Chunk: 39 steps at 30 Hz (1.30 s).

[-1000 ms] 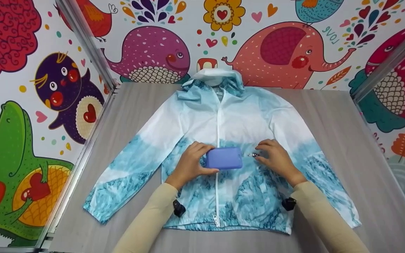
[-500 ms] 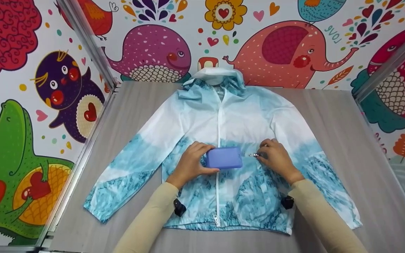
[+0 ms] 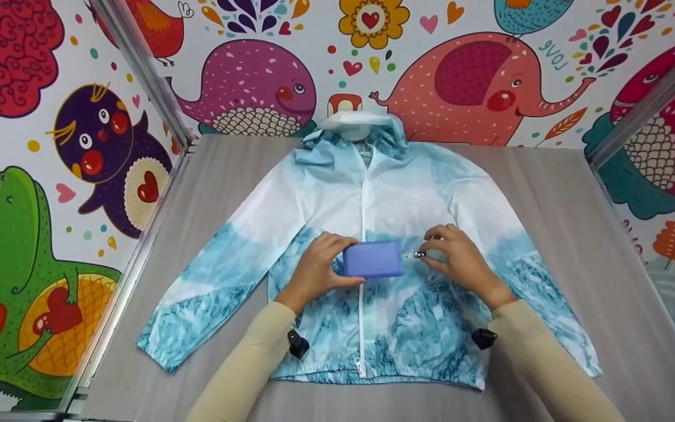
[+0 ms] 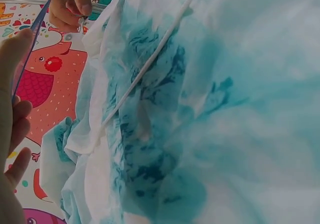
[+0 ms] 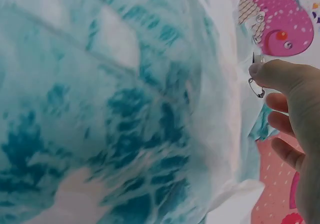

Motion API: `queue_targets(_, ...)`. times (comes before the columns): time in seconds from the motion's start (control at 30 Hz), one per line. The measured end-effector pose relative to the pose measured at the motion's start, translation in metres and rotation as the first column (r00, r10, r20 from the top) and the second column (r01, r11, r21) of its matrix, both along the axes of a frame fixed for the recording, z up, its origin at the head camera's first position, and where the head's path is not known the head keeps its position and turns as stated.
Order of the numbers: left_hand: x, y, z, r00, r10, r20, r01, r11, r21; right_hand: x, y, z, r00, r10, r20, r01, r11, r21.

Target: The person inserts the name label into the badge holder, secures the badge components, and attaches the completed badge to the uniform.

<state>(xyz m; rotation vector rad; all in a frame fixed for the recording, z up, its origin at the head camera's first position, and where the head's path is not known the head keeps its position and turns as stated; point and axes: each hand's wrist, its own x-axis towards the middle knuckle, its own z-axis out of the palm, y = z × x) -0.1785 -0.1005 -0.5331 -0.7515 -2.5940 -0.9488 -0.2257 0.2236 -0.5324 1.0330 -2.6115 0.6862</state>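
Note:
In the head view my left hand (image 3: pixel 313 271) holds a flat blue-violet badge holder (image 3: pixel 372 259) by its left end, thumb below and fingers above. In the left wrist view the badge holder (image 4: pixel 29 54) shows nearly edge-on. A clear strap runs from its right end to a small shiny metal badge clip (image 3: pixel 419 254), which my right hand (image 3: pixel 460 261) pinches between thumb and forefinger. In the right wrist view a safety pin (image 5: pixel 256 90) hangs at the thumb tip. Beneath both hands lies a blue and white hooded jacket (image 3: pixel 408 205), front up, zipper closed.
The jacket's sleeves (image 3: pixel 208 293) spread to both sides on a wood-grain table (image 3: pixel 554 193). Its zipper pull (image 3: pixel 359 366) sits at the bottom hem. Walls with cartoon animals (image 3: pixel 255 82) and metal frame bars (image 3: pixel 138 76) bound the table at the back and sides.
Both hands, with the badge holder and clip, have shifted slightly up in the head view. The right hand and clip have come a little closer to the holder. The jacket lies as before.

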Motion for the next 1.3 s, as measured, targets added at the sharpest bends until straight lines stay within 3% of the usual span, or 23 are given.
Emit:
queue_targets(0.3, 0.001, -0.004, -0.001, 1.0, 0.016, 0.011, -0.016, 1.0, 0.009, 0.006, -0.006, 0.011, 1.0, 0.013, 0.025, -0.012, 0.999, -0.035)
queue_targets(0.87, 0.004, -0.006, -0.002, 1.0, 0.011, -0.009, -0.011, 0.999, 0.049, 0.014, -0.009, 0.015, 0.999, 0.049, 0.024, -0.045, 0.992, -0.119)
queue_targets(1.3, 0.007, -0.007, -0.007, 1.0, 0.022, 0.012, -0.022, 1.0, 0.004, 0.017, -0.011, 0.024, 0.998, 0.067, -0.017, -0.069, 0.989, -0.131)
